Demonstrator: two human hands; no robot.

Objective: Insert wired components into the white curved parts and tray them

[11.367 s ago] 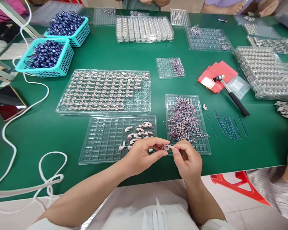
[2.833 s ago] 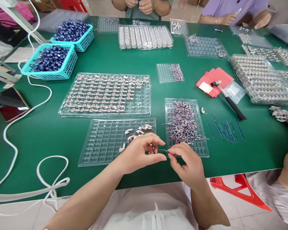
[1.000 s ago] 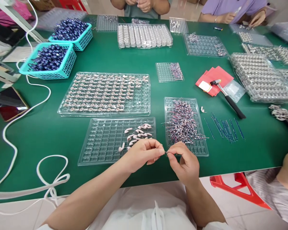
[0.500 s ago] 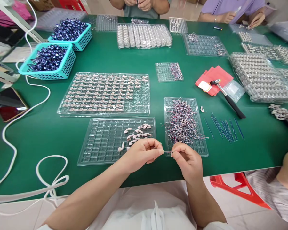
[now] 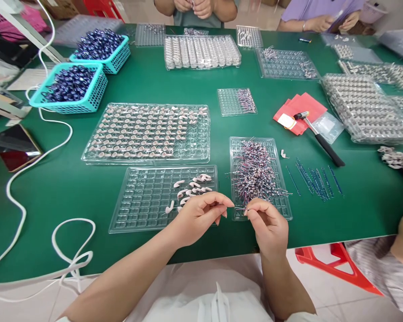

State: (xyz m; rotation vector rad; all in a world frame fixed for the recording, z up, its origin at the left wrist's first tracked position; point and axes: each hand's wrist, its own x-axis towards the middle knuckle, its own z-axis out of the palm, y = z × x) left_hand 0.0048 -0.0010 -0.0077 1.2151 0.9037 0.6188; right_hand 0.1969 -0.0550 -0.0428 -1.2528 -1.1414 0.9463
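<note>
My left hand and my right hand meet at the near edge of the green table, each pinching one end of a thin wired part. The part is very small and partly hidden by my fingertips. My left hand hovers over the near clear tray, which holds several loose pink sleeves. My right hand is at the front of a small clear tray heaped with wired components. Behind them lies a large tray of pink parts in rows.
Two teal baskets of blue parts stand far left, beside a phone and a white cable. Blue pins, a black-handled tool and red papers lie right. Other people's hands work across the table; stacked trays fill the right.
My hands stay together at the table's near edge. The right hand has shifted slightly right and the gap between the fingertips has widened, with the thin wire stretched between them.
</note>
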